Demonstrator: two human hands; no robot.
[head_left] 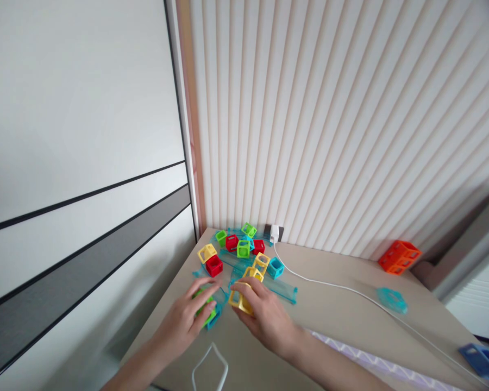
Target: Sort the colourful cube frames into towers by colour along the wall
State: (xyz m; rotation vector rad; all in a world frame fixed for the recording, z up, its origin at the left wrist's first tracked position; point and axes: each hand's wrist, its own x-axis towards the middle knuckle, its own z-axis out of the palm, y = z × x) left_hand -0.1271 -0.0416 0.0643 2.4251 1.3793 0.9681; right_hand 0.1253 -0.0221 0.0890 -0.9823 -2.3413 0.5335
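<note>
My left hand [187, 315] lies over a green block [209, 314] near the table's left side, its fingers spread and bent around the block. In my right hand [264, 315] is a yellow block [240, 302], gripped between thumb and fingers. More yellow blocks [261, 263] stand just behind it. A red block [214, 265] and another yellow block [207, 253] sit beyond my left hand. Translucent blue track pieces [283, 289] lie under and beside the blocks, and a blue block [275, 267] rests to the right of the yellow ones.
Green [243, 248] and red blocks [258, 247] cluster at the back corner. A white cable [334, 284] runs from a charger [274, 233] across the table [330, 309]. An orange block piece [399, 257], a blue ring [392, 300] and a dark blue piece [483, 361] are at the right.
</note>
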